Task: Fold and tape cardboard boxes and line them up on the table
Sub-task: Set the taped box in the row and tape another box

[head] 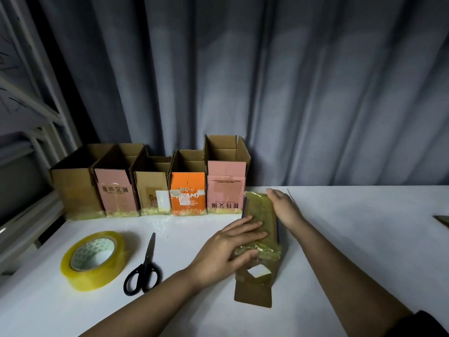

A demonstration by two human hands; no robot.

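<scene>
1. Here, a small brown cardboard box wrapped in yellowish clear tape (261,222) lies on the white table (364,239), its taped end facing up and its loose flaps pointing toward the person.
2. The left hand (228,249) lies flat on top of that box, fingers straight and pressing on the taped surface, thumb against the near side.
3. The right hand (283,205) rests against the box's right side, fingers straight and together, gripping nothing.
4. Just beyond the box, five open-topped cardboard boxes stand side by side along the back of the table: a plain brown box (75,188), a pink box with dark lettering (116,190), a smaller brown box with a white label (151,193), an orange box (188,193) and a taller pink box (226,188). The taped box nearly touches this last one.
5. A wide roll of yellowish clear tape (93,260) lies flat at the left, with black-handled scissors (145,266) just beside it, blades pointing away.
6. A grey curtain (267,81) hangs behind the table.
</scene>
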